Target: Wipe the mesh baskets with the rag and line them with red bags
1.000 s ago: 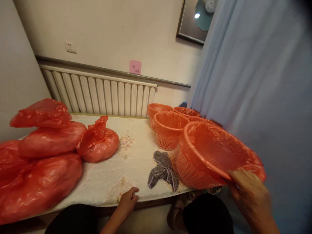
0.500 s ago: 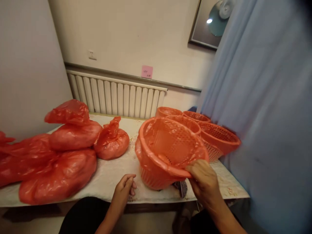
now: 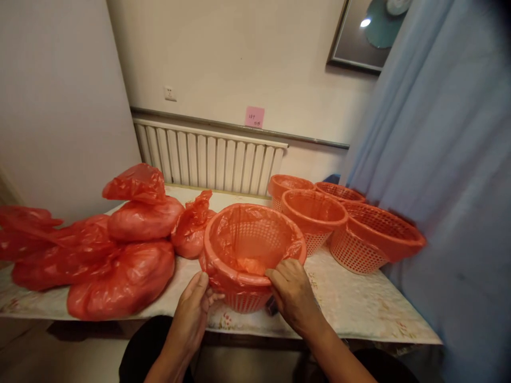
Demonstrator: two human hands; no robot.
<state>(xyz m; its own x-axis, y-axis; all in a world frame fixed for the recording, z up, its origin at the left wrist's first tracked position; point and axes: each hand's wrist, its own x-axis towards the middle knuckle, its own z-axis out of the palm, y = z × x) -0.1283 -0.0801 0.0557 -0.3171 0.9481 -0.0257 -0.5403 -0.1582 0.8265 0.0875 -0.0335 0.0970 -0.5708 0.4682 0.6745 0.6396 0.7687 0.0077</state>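
An orange plastic basket [image 3: 247,303] stands upright near the table's front edge. A thin red plastic bag [image 3: 255,242] lines it and is folded out over its rim. My right hand [image 3: 293,292] is closed on the front right of the rim, with the folded bag under its fingers. Beside the basket's front left is my left hand [image 3: 194,300], fingers apart, thumb raised close to the hanging bag edge; whether it touches the bag I cannot tell. A small dark object [image 3: 272,307] is partly hidden behind the basket and right hand.
Several filled red plastic bags [image 3: 120,279] are heaped on the table at left. More orange baskets [image 3: 359,255] stand at the back right beside a blue curtain [image 3: 459,213]. A white radiator [image 3: 211,162] runs along the wall behind the flowered tablecloth [image 3: 351,308].
The basket has come down level and moved left, with my right hand still on its rim. My left hand has opened and come up to the basket's side. The view has shifted left.
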